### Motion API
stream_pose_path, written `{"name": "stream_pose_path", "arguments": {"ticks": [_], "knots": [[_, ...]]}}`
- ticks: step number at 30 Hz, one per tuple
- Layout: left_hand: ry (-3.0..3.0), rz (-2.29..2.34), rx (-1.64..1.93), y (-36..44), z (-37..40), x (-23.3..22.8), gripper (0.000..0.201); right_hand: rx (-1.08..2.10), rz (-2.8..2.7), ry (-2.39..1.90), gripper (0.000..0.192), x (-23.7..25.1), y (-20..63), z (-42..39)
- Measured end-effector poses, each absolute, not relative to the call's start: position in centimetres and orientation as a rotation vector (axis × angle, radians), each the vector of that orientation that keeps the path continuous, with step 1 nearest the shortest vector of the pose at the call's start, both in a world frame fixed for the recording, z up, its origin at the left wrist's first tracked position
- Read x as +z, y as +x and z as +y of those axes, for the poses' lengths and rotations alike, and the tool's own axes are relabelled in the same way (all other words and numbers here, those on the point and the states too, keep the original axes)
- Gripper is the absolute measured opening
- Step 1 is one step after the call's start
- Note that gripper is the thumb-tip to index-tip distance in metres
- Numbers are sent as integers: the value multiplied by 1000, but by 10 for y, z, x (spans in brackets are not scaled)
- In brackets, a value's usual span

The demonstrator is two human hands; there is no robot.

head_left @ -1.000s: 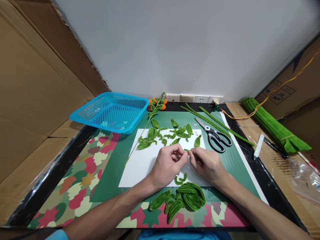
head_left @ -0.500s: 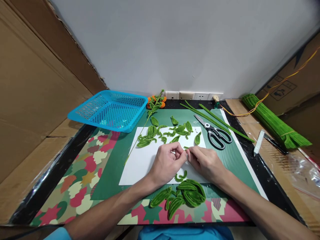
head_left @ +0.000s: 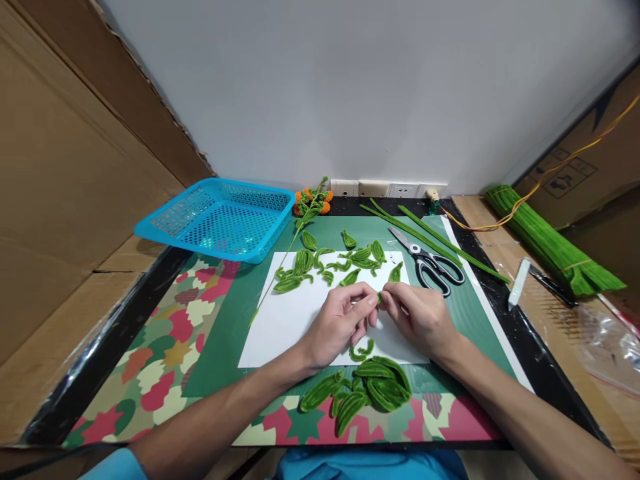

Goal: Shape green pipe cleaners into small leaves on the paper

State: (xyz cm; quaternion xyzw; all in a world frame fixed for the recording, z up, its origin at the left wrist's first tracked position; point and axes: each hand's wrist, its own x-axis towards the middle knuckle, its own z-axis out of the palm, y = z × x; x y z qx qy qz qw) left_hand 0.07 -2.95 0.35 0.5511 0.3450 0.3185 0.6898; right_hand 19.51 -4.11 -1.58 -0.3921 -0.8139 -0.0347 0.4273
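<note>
On the tabletop (head_left: 555, 373), the basket (head_left: 277, 230) is bordering the far left, the scissors (head_left: 415, 249) are lying just beyond the right hand (head_left: 417, 317), the near leaves (head_left: 384, 385) are sitting between the forearms by the near edge, and white paper (head_left: 280, 333) is stretching out left of the left hand (head_left: 343, 320). With forearms angling inward, both hands are facing each other over the paper, fingers nearly meeting and pinching a small green piece (head_left: 379, 297) between them, nearer than the far leaves (head_left: 361, 257).
</note>
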Motion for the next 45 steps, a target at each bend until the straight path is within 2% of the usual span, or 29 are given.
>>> {"name": "stream_pose_path", "arguments": {"ticks": [6,14,27,36,45], "knots": [[1106,737,773,5,-28,3,34,-76,-2050,-966,15,-17,198,-41],[1028,711,781,6,-27,3,29,-49,-2053,-1022,15,-18,200,-42],[885,671,713,6,-29,1,26,-20,-2036,-1072,27,-19,200,-41],[923,698,633,1,-15,2,33,-26,-2036,-1106,32,-20,200,-39],[947,724,631,-2,-13,5,32,16,-2029,-1181,33,-19,200,-39]]}}
